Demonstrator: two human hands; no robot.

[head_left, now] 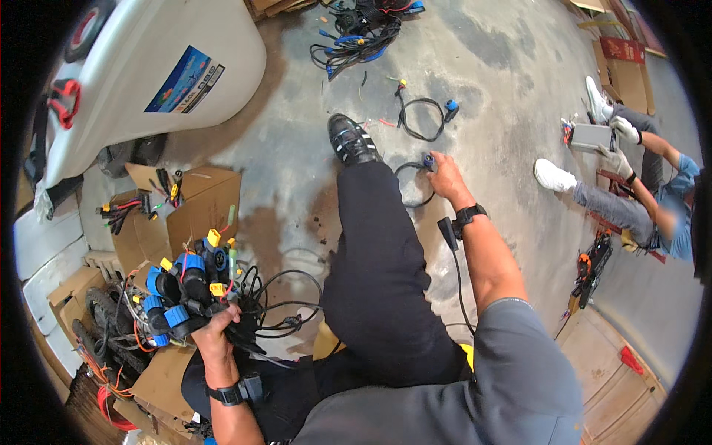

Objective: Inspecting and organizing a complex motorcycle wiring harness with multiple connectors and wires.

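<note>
My left hand (215,334) is closed round a thick bundle of black cables (189,293) with blue round connectors and small yellow plugs, held beside my left knee. Black cable loops trail from the bundle toward my lap. My right hand (447,180) reaches down past my leg, its fingers closed on the blue end connector of a coiled black cable (404,191). Just beyond lies a second black cable (404,119) with a blue connector and a yellow plug, on the grey floor. Below my right wrist, a black plug (448,233) on a cord is visible.
A pile of black and blue cables (360,44) lies farther off. At left are a cardboard box (196,196) holding wires and a large white tub-like body (222,44). A seated gloved person at right holds a grey box (592,137). A wooden panel (604,363) lies lower right.
</note>
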